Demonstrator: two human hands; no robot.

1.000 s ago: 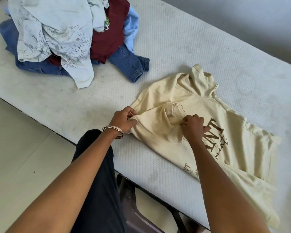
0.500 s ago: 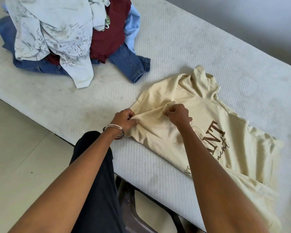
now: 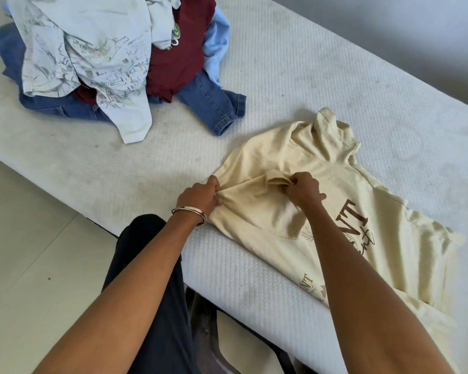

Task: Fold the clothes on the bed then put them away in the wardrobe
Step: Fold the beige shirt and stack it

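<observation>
Now both hands pinch the cream shirt [image 3: 295, 168] on the bed [image 3: 295, 85]: left hand [image 3: 199, 197] at its near corner, right hand [image 3: 303, 188] just beside, shirt's length trailing off beyond the right grip.

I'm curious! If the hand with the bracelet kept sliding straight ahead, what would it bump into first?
The left hand already pinches the cream shirt. Going on, it would likely cross that shirt, then bare mattress. Depth is unclear.

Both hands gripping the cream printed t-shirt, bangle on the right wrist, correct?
Not quite: the head view shows the silver metal bangle on the left wrist. The left hand and right hand do both grip the cream printed t-shirt.
</observation>
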